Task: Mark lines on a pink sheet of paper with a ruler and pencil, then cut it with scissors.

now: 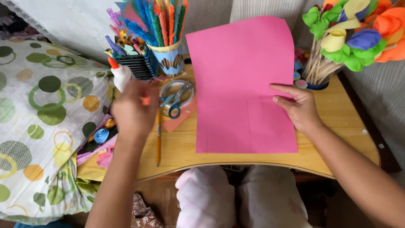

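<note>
Pink paper sheet (pixel 247 84), teal-handled scissors (pixel 175 101), white glue bottle (pixel 121 75) (orange cap), green-and-yellow circle-patterned bedcover (pixel 42 109).

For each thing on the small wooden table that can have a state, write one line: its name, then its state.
pink paper sheet: flat, far edge curling up, pressed by right hand
scissors: shut, lying on tape roll
glue bottle: upright, orange cap on
pencil: lying flat
left hand: blurred, over pencil and scissors, grip unclear
paper cup: upright, full of coloured strips
</note>
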